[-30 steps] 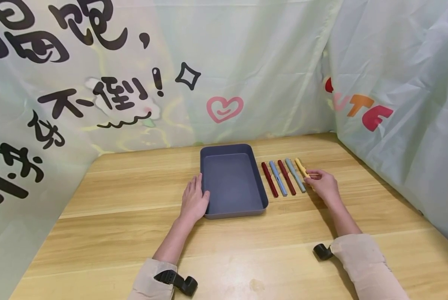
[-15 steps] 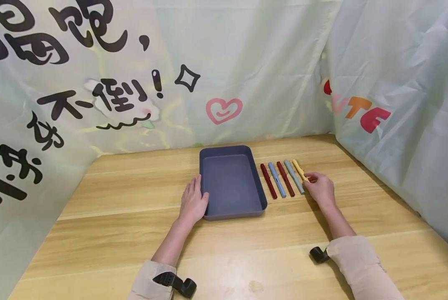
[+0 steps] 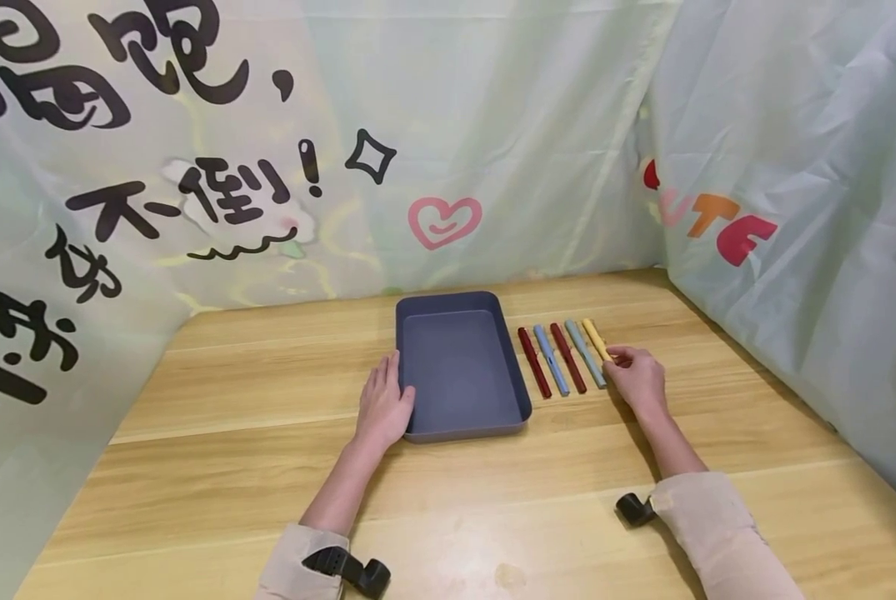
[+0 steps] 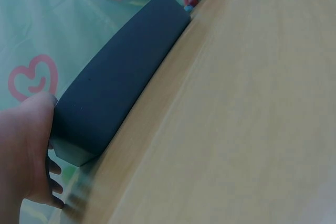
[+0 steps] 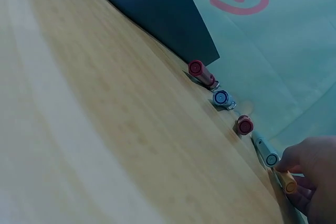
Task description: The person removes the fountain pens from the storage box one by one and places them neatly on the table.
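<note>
My right hand (image 3: 638, 381) pinches the near end of the yellow plastic pen (image 3: 596, 340) — last in a row of five pens on the pale wooden worktop (image 3: 215, 467). My left hand (image 3: 384, 406) rests flat-fingered against the dark blue rectangular plastic tray (image 3: 460, 363) — beside the pens.

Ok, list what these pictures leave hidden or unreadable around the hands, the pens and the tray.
- Head view: the near end of the yellow pen is covered by the right hand.
- Left wrist view: the tray shows only its outer wall, the inside is unseen; the pens are nearly hidden behind its far corner.
- Right wrist view: the pens are seen end-on, lengths hidden.
- Left hand: palm contact with the tray's side is unclear.
</note>
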A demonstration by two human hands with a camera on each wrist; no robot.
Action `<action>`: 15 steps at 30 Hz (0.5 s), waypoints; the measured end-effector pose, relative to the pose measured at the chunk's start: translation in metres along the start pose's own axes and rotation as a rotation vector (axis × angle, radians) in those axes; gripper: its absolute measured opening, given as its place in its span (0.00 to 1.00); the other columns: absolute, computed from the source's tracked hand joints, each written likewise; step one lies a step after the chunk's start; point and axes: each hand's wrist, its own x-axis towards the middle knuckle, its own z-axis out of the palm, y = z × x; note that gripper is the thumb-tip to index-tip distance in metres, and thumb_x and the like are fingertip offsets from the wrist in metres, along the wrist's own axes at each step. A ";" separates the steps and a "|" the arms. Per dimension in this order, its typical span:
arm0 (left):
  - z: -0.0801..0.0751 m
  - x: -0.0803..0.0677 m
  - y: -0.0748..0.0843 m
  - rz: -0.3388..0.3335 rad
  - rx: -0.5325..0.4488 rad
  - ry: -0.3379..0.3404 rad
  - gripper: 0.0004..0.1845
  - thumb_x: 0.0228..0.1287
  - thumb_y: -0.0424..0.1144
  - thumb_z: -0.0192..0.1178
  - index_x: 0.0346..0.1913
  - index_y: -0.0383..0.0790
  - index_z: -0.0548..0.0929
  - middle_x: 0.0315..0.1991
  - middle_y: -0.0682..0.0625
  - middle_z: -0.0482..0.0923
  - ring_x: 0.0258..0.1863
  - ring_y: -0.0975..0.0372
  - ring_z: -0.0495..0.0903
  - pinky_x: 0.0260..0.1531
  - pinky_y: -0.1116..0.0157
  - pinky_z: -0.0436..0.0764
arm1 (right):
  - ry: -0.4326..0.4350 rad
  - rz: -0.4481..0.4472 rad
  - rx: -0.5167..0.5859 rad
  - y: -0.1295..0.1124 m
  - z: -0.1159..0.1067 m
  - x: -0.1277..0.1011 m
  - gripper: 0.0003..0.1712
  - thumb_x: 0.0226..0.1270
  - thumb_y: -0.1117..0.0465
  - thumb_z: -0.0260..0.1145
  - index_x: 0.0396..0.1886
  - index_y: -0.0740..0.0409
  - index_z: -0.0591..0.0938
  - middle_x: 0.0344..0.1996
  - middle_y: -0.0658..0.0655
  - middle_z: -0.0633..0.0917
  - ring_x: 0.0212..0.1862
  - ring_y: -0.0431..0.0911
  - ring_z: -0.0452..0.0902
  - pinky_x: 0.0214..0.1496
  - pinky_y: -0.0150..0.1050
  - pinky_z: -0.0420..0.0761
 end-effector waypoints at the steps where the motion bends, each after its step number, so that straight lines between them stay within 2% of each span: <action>1: 0.000 0.000 0.000 0.000 0.001 0.002 0.32 0.69 0.41 0.43 0.72 0.38 0.46 0.70 0.36 0.45 0.67 0.43 0.44 0.64 0.50 0.44 | 0.001 -0.002 0.001 0.000 0.000 0.000 0.14 0.56 0.70 0.64 0.43 0.73 0.81 0.33 0.68 0.80 0.36 0.57 0.76 0.36 0.42 0.71; 8: 0.000 -0.003 0.000 0.011 0.003 -0.002 0.33 0.69 0.40 0.44 0.72 0.36 0.46 0.69 0.35 0.45 0.67 0.42 0.44 0.64 0.49 0.44 | 0.003 0.016 -0.014 0.003 0.001 -0.002 0.14 0.57 0.69 0.63 0.43 0.71 0.82 0.33 0.66 0.80 0.36 0.56 0.76 0.36 0.41 0.71; 15: 0.000 0.000 -0.001 0.010 0.003 0.009 0.32 0.69 0.41 0.43 0.72 0.37 0.47 0.70 0.36 0.45 0.67 0.43 0.45 0.64 0.50 0.44 | 0.011 -0.018 -0.009 0.002 0.002 0.000 0.14 0.56 0.68 0.63 0.42 0.71 0.82 0.32 0.66 0.81 0.36 0.56 0.77 0.37 0.43 0.72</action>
